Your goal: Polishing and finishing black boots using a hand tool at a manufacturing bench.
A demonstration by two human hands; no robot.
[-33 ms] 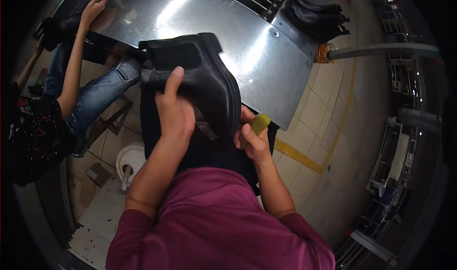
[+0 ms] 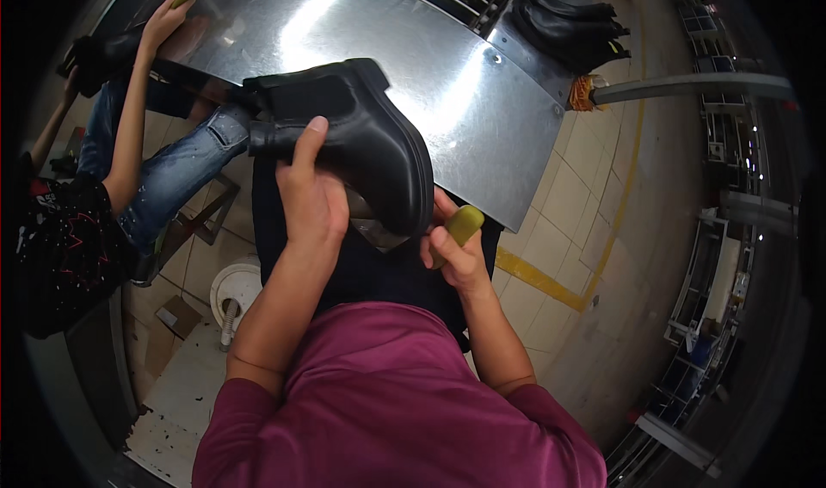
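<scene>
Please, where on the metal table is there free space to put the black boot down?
The metal table is bare in its shiny middle, between the black boot in the left hand and the pile of dark boots at the far right corner. The left end is crowded by a co-worker's arm. The right hand holds a yellow-green tool.

The boot (image 2: pixel 361 157) looks like smooth black leather with a soft sheen, and its sole edge is a duller rubbery black. The table (image 2: pixel 413 49) beyond the boot is bare sheet metal, brushed and glossy, throwing back bright glare. The tool (image 2: pixel 460 225) just right of the boot has a smooth yellow-green handle, plastic by its look. Below the table, the floor (image 2: pixel 568 195) is pale glazed tile. Left of the boot, another person's jeans (image 2: pixel 185 165) are faded, torn denim.
</scene>
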